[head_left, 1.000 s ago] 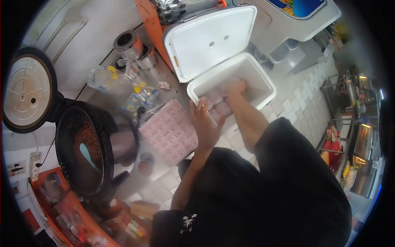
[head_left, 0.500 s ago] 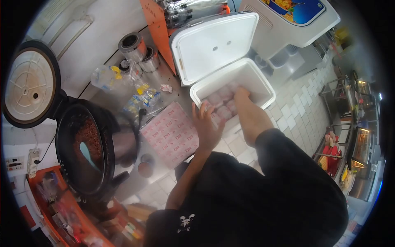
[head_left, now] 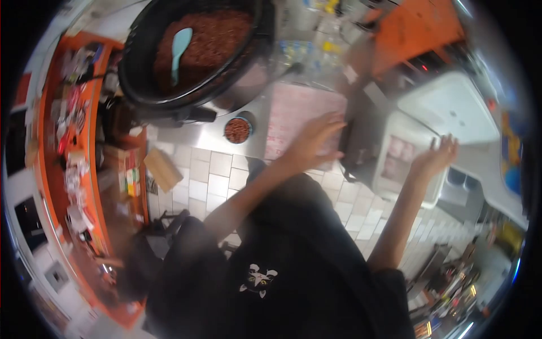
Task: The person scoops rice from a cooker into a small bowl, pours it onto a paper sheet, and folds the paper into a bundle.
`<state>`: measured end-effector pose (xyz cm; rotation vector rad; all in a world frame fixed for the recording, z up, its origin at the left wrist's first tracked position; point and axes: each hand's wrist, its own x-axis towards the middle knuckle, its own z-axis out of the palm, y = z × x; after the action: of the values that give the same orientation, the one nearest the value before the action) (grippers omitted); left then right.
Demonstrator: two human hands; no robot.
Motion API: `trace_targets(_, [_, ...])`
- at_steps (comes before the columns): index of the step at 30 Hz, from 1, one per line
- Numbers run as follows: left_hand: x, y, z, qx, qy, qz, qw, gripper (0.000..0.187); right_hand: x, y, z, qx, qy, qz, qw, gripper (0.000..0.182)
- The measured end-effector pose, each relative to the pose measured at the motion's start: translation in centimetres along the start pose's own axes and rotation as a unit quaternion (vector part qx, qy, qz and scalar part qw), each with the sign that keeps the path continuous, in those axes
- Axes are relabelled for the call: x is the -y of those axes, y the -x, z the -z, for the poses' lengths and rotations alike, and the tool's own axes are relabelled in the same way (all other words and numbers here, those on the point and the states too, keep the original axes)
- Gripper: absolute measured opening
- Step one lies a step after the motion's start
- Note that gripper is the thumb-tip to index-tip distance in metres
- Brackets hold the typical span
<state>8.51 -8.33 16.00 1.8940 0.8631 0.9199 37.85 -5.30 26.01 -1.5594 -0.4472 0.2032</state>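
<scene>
My left hand (head_left: 312, 141) is open, fingers spread, over a pink-and-white printed sheet (head_left: 291, 116) on the steel counter. Nothing shows between its fingers. My right hand (head_left: 436, 159) is raised over the white cooler box (head_left: 389, 191), overlapping its rim in this view. Its fingers are apart and no object shows in it. Inside the cooler lie several rounded pinkish packs (head_left: 400, 149). The white cooler lid (head_left: 446, 107) stands open behind that hand.
At upper left is a large black cooker (head_left: 132, 79) of brown grainy food with a teal spoon (head_left: 179, 48) in it. A cup of brown bits (head_left: 237, 130) stands beside it. Orange shelves (head_left: 93, 169) line the left; an orange machine (head_left: 418, 37) is at the back.
My right hand has come up out of the cooler. My left hand has moved from the cooler's edge to over the printed sheet. The view has turned toward the cooker.
</scene>
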Motion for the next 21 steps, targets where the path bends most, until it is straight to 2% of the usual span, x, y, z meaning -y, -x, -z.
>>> trace_targets(2, [3.9, 4.8, 5.2, 0.047, -0.214, 0.081, 0.972, 0.078, 3.3, 7.3, -0.7, 0.145, -0.05, 0.152, 0.976, 0.027])
trace_targets(3, [5.4, 6.6, 7.2, 0.098, -0.352, 0.128, 0.922, 0.079, 1.4, 9.8, 0.8, 0.268, -0.05, 0.16, 0.949, 0.025])
trace_targets(4, [6.6, 8.6, 8.6, 0.151, -0.476, 0.173, 0.849, 0.079, 1.1, 13.1, 0.3, 0.443, -0.136, 0.139, 0.875, 0.026])
trace_targets(5, [8.7, 10.4, 9.6, 0.151, -0.476, 0.177, 0.848, 0.079, -0.4, 16.5, 0.2, 0.51, -0.045, 0.102, 0.853, 0.024])
trace_targets(6, [11.1, 11.9, 10.3, 0.143, -0.542, 0.142, 0.816, 0.08, -1.1, 19.1, -1.1, 0.634, 0.0, 0.074, 0.77, 0.023])
trace_targets(7, [12.5, 12.6, 10.9, 0.133, -0.604, 0.105, 0.779, 0.08, -3.2, 21.5, -1.9, 0.71, -0.019, -0.042, 0.703, 0.023])
trace_targets(8, [13.3, 12.8, 11.7, 0.132, -0.601, 0.104, 0.782, 0.08, -5.7, 23.6, -2.4, 0.735, -0.031, -0.182, 0.652, 0.026])
trace_targets(9, [14.0, 12.9, 12.1, 0.168, -0.575, 0.117, 0.792, 0.079, -8.5, 24.8, -2.5, 0.752, -0.013, -0.212, 0.624, 0.039])
trace_targets(10, [14.5, 12.5, 12.4, 0.201, -0.552, 0.125, 0.799, 0.077, -10.4, 25.5, -2.6, 0.75, -0.011, -0.209, 0.628, 0.039])
trace_targets(11, [12.4, 11.2, 13.1, 0.212, -0.498, 0.13, 0.83, 0.07, -12.0, 26.0, -3.0, 0.708, 0.012, -0.296, 0.641, 0.049])
trace_targets(12, [10.2, 10.1, 13.0, 0.219, -0.498, 0.119, 0.83, 0.07, -12.8, 26.4, -3.0, 0.655, 0.034, -0.386, 0.648, 0.059])
trace_targets(13, [8.2, 8.8, 12.5, 0.219, -0.453, 0.126, 0.855, 0.074, -12.6, 26.3, -3.7, 0.598, 0.028, -0.499, 0.627, 0.073])
trace_targets(14, [6.8, 7.7, 11.8, 0.218, -0.406, 0.132, 0.877, 0.079, -13.1, 26.4, -3.8, 0.588, 0.021, -0.499, 0.636, 0.073])
trace_targets(15, [6.0, 6.9, 10.7, 0.224, -0.405, 0.12, 0.878, 0.079, -13.9, 26.4, -3.7, 0.555, -0.088, -0.573, 0.597, 0.072])
trace_targets(16, [5.2, 6.3, 9.5, 0.21, -0.364, 0.075, 0.904, 0.086, -13.0, 26.4, -3.9, 0.514, -0.195, -0.634, 0.545, 0.072])
trace_targets(17, [4.6, 5.7, 8.8, 0.195, -0.32, 0.034, 0.926, 0.094, -12.0, 26.8, -3.8, 0.452, -0.25, -0.633, 0.577, 0.066])
trace_targets(19, [2.8, 3.5, 9.0, 0.203, -0.267, 0.005, 0.942, 0.099, -13.1, 26.0, -3.1, 0.427, -0.307, -0.611, 0.591, 0.06])
trace_targets(20, [2.5, 2.5, 9.0, 0.206, -0.218, -0.017, 0.954, 0.103, -14.0, 25.4, -2.7, 0.423, -0.371, -0.586, 0.583, 0.059])
trace_targets(21, [3.6, 2.5, 8.9, 0.193, -0.191, -0.01, 0.962, 0.097, -15.0, 24.7, -2.2, 0.418, -0.435, -0.561, 0.568, 0.057])
